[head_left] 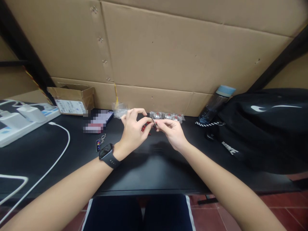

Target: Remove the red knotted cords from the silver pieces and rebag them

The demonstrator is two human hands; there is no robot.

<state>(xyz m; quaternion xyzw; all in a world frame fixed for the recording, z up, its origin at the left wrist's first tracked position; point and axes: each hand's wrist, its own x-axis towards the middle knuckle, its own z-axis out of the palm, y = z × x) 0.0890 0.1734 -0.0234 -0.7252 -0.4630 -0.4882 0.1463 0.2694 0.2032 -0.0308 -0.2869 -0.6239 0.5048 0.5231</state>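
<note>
Above the black table, my left hand pinches a small thin disc between thumb and fingers, its face turned mostly away. On the disc's other side, my right hand is closed, its thumb and forefinger tips pressed at the edge. What the disc is exactly I cannot make out. Just beneath my left fingers shows a small red and black thing, partly hidden. Several round silvery pieces with red marks, in clear plastic wrappers, lie right behind my hands. A dark smartwatch sits on my left wrist.
To the left are a white power strip with chargers and cable, an open cardboard box, a blurred-out flat box and a keychain. At right stand a water bottle and a black bag. Cardboard walls the back.
</note>
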